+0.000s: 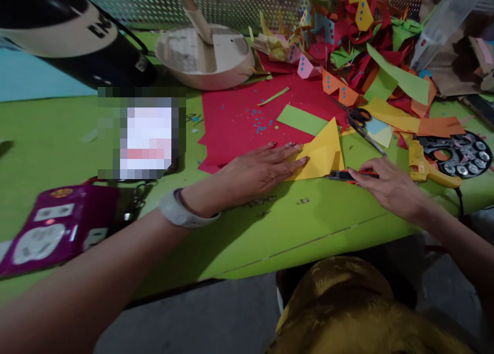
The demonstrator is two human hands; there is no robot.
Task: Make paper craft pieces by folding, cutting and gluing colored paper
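My left hand (260, 169) lies flat with its fingers stretched over a yellow sheet (322, 156), which has one corner folded up. The sheet overlaps the front right part of a red sheet (235, 122) on the green table (231, 241). To the right, my right hand (386, 187) is closed round a black and red cutter (341, 176). The cutter's front end touches or nearly touches the lower edge of the yellow sheet. A green paper strip (303, 119) and small blue dots rest on the red sheet.
Scissors (359, 118), a yellow glue gun (422, 166) and a black round palette (473, 153) are at the right. Folded coloured papers (347, 30) pile up behind. A white bowl (208, 60), a black-and-white appliance (88, 35), a blurred phone (148, 138) and a purple pouch (57, 228) stand left.
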